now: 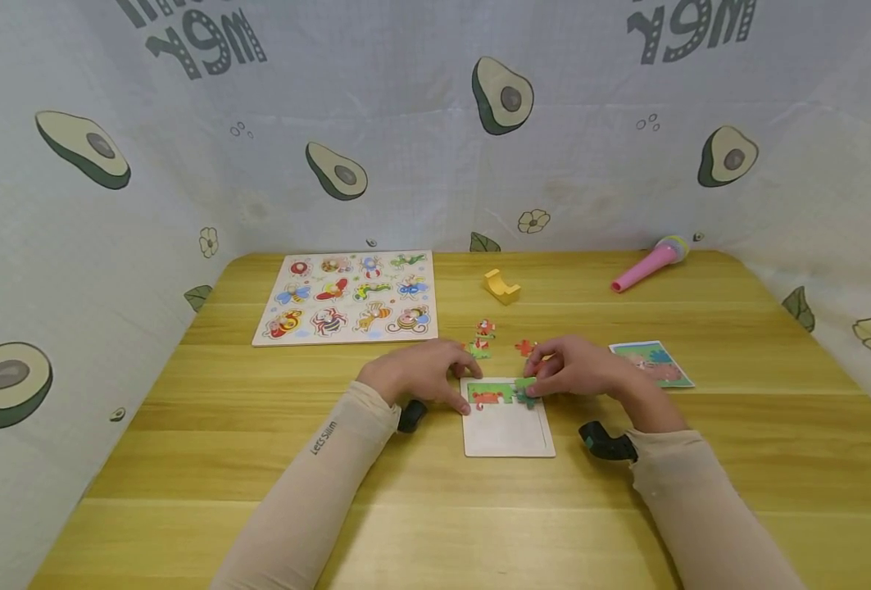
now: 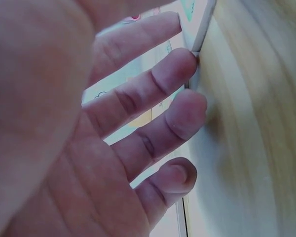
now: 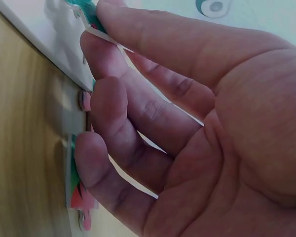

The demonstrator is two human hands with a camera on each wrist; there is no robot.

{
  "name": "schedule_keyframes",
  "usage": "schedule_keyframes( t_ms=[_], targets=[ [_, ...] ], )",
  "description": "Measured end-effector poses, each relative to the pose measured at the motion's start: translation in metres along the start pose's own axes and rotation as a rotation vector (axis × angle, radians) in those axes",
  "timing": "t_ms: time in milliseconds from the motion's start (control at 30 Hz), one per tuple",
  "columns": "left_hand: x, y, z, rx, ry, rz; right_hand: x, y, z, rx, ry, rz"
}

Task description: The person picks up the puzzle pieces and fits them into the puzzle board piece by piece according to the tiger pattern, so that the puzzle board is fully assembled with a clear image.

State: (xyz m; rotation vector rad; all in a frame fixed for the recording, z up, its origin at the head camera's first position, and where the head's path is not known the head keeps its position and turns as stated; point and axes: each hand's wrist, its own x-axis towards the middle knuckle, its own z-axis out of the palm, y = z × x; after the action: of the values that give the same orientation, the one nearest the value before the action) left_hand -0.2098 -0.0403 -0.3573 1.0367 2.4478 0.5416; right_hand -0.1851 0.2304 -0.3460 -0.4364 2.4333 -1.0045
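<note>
A white puzzle tray point(image 1: 509, 434) lies in front of me, with green and red jigsaw pieces point(image 1: 488, 396) along its top left. My left hand point(image 1: 428, 373) touches the tray's left edge, thumb and index finger apart; in the left wrist view its other fingers point(image 2: 187, 116) are loosely extended. Between thumb and fingertips, my right hand point(image 1: 578, 366) pinches a green jigsaw piece point(image 3: 101, 30) over the tray's upper right corner. Just beyond the tray lie several loose puzzle pieces point(image 1: 481, 349), and a red one point(image 1: 525, 347) is close to the right fingertips.
On the back left is a board of insect pictures point(image 1: 342, 299). A yellow arched block point(image 1: 502, 288) sits behind the loose pieces. To the right are a picture card point(image 1: 660, 365) and, farther back, a pink toy microphone point(image 1: 649, 265). A patterned curtain point(image 1: 420, 123) encloses the table.
</note>
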Motion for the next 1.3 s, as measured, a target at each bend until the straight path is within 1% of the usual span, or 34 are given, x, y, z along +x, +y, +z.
schedule_keyframes(
  t_ms=[233, 400, 600, 833, 1000, 1300],
  targets=[
    [0.000, 0.000, 0.000, -0.004, -0.004, 0.005, 0.004, -0.001, 0.004, -0.042, -0.007, 0.027],
    [0.001, -0.001, 0.000, 0.006, -0.006, 0.009, 0.005, -0.002, 0.005, -0.068, -0.002, 0.020],
    [0.001, -0.001, -0.001, 0.002, -0.006, -0.003, 0.006, -0.003, 0.008, -0.112, 0.008, 0.008],
    [0.001, -0.001, -0.001, 0.000, -0.008, -0.002, 0.005, -0.010, 0.010, -0.143, 0.017, 0.025],
    [0.001, -0.001, -0.001, 0.001, -0.008, 0.003, 0.006, -0.012, 0.011, -0.154, 0.021, 0.023],
    [0.001, 0.000, -0.001, 0.005, -0.014, 0.006, 0.005, -0.013, 0.014, -0.176, 0.030, -0.008]
  ],
)
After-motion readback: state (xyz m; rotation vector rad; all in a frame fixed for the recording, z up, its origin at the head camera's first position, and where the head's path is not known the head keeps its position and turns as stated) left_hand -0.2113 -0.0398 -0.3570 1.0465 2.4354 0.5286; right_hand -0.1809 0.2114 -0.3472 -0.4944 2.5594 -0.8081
